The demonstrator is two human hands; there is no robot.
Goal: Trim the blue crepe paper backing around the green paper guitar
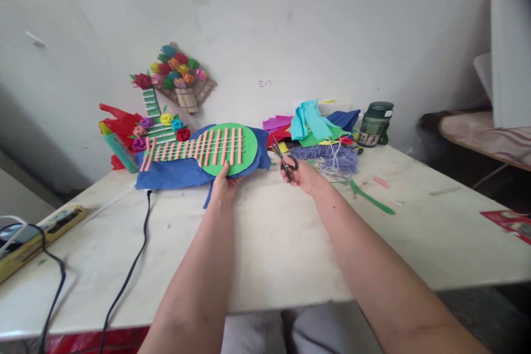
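My left hand [226,183] grips the rounded end of a guitar-shaped craft [249,146], its thumb on the front and the other fingers behind. The craft has a green face with pink strips across it and pale strings along it. Blue fabric [174,176] backs it and sticks out past its edges; a narrow blue strip hangs down beside my wrist. To the right, my right hand [301,176] is closed around black-handled scissors [287,166], blades pointing up and left toward the blue edge. A small gap separates the blades from the fabric.
Behind the craft stand a flower-trimmed green craft [160,121] and a wall-side flower basket [186,98]. Coloured sheets [313,121], purple yarn [344,159], a green strip [373,201] and a dark bottle [375,124] lie or stand right. A power strip [39,243] and black cord [139,254] occupy the left.
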